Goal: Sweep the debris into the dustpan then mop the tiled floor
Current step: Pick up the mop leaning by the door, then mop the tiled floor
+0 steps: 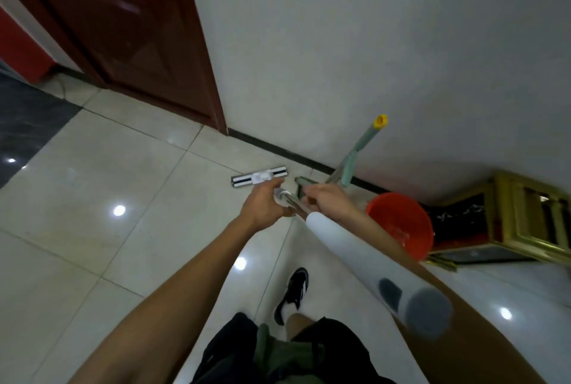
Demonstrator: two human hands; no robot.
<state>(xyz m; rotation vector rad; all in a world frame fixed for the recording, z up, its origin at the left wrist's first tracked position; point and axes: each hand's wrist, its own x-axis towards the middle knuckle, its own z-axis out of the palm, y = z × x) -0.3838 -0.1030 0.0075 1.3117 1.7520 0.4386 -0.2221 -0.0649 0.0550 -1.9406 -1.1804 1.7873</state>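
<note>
From the head camera I see both hands out in front on the mop handle point(340, 247), which runs down to the mop head point(259, 176) lying flat on the tiled floor point(92, 198) near the wall. My left hand point(262, 207) curls around the metal shaft; my right hand point(324, 198) grips it just beside. A green broom point(355, 155) leans against the wall, orange bucket point(398, 223) nearby.

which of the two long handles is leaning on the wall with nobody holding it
The green handle with the yellow cap, propped against the wall beside the orange bucket. The other, the white mop handle, is held by both hands.
</note>
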